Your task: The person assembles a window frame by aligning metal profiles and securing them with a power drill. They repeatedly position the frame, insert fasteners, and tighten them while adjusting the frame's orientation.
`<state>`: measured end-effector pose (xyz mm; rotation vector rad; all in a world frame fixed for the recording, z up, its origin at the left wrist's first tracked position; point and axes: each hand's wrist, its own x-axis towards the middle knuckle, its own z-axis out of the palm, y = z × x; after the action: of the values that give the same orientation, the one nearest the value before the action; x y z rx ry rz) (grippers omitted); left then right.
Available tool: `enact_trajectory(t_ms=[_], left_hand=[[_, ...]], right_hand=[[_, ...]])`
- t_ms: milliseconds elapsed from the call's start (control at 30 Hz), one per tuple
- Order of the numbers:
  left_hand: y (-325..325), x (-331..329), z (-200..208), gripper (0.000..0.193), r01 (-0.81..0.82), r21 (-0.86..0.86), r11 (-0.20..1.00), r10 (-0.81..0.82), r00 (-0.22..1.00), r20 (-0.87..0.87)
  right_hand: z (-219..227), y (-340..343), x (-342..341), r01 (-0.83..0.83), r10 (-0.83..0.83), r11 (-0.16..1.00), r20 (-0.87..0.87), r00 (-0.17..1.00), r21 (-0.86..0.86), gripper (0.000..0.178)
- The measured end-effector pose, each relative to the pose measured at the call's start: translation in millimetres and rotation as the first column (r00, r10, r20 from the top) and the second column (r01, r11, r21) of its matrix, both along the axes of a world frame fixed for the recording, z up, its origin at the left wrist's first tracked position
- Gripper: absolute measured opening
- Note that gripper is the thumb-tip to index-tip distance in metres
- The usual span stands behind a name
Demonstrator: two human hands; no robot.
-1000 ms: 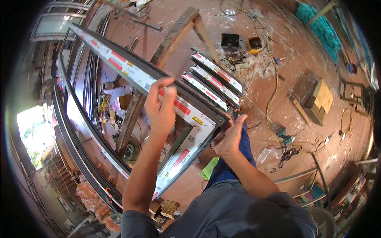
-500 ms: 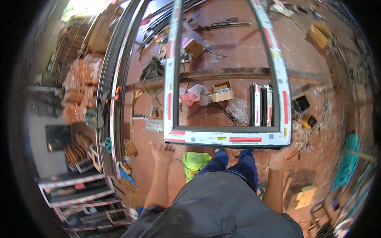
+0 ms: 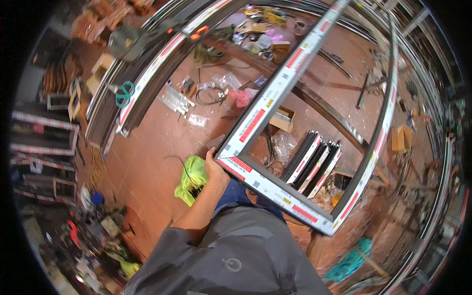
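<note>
A large rectangular window frame (image 3: 275, 189), dark with white, red-printed protective film on its faces, lies at a slant in front of me. My left hand (image 3: 216, 172) is closed round its near left corner, the thumb by the edge. My right forearm (image 3: 317, 246) reaches to the near right corner. The right hand's fingers are hidden at that corner, so their grip does not show. Under the far part of the frame runs a dark metal bar (image 3: 329, 110).
Long filmed profiles (image 3: 162, 64) with green-handled scissors (image 3: 125, 94) lie at the left. Short profile pieces (image 3: 314, 162), an open carton (image 3: 283, 119) and a yellow-green cloth bag (image 3: 189, 179) are on the red tiled floor. A teal bundle (image 3: 349, 260) lies to the right.
My left hand, earlier open beside the frame, now grips its near left corner. The frame appears turned in view, its near right corner lower; the whole scene has turned as well.
</note>
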<state>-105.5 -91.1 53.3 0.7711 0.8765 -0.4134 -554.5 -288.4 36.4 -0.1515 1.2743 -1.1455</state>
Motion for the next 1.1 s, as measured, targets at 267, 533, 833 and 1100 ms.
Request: enact_trajectory(t_ms=[267,533,833,1100], left_hand=[[13,-4,0,0.072,-0.156,-0.222,0.963,0.148,0.988,-0.049],[53,-32,-42,0.093,-0.041,-0.092,0.995,0.014,0.961,-0.277],[174,-114,-64,0.095,-0.085,0.171,0.982,0.16,0.855,-0.493],[-19,-39,-12,0.072,-0.403,-0.381,0.832,0.25,0.886,-0.39]], right_hand=[[103,-56,13,-0.391,0.147,0.92,-0.914,0.378,-0.014,0.044],[157,-79,401,-0.916,-0.011,-0.4,-1.0,0.0,0.004,0.033],[101,21,545,-0.471,-0.569,-0.666,-0.802,-0.181,0.579,0.062],[93,34,542,-0.584,-0.618,-0.531,-0.752,-0.228,0.614,0.075]])
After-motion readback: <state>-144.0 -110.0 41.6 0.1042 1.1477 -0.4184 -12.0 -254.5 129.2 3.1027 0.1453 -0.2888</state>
